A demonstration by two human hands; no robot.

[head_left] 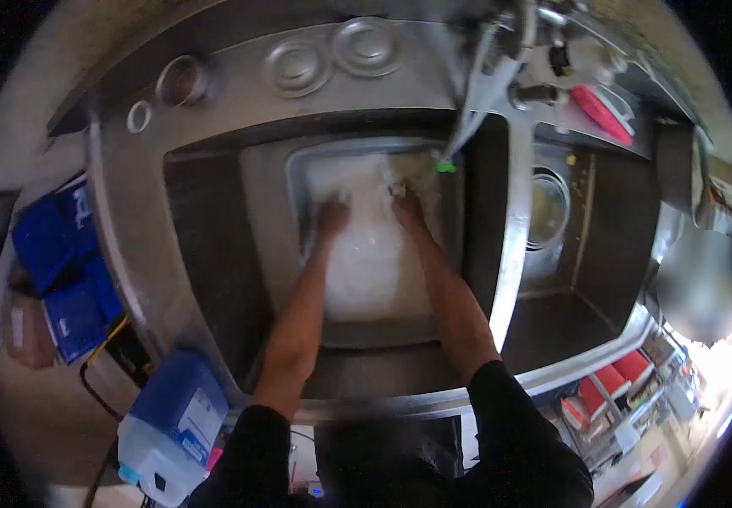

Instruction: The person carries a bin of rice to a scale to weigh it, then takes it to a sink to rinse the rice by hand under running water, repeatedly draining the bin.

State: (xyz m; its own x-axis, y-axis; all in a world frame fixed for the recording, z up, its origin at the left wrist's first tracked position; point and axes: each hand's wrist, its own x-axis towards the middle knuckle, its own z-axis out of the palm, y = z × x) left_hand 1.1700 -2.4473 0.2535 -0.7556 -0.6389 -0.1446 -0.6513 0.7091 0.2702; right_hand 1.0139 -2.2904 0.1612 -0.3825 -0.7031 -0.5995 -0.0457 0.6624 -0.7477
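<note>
Both hands reach down into a metal tub (295, 199) of cloudy, whitish water (366, 262) inside the large left sink basin (213, 220). My left hand (333, 218) is at the tub's left side, partly under the water, its fingers hidden. Toward the tub's back right, my right hand (408, 206) is near a small shiny object that I cannot make out, and its fingers are blurred. A bright green piece (445, 167) shows at the tub's back right corner, below the faucet.
Two round metal lids (298, 66) and a round tin (183, 81) sit on the back ledge. The right basin holds a round container (548, 208). A pink item (600, 114) lies behind it. A blue jug (175, 423) stands at the front left.
</note>
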